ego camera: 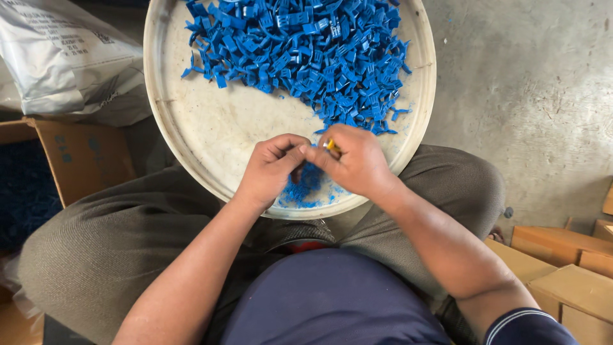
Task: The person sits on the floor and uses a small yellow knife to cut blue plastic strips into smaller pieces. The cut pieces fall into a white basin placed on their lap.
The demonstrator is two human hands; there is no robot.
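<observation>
While both hands meet over the round tray (191,137), the right hand (357,163) pinches a small yellow piece (330,145).
Left hand (271,169) curls shut beside it, contents hidden; blue plastic clips (306,51) heap beyond the grip, white printed sack (64,61) far left, brown cartons (562,268) right.

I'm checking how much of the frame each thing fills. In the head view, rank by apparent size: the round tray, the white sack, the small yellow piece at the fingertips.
1. round tray
2. white sack, cut off by the frame edge
3. yellow piece
</observation>
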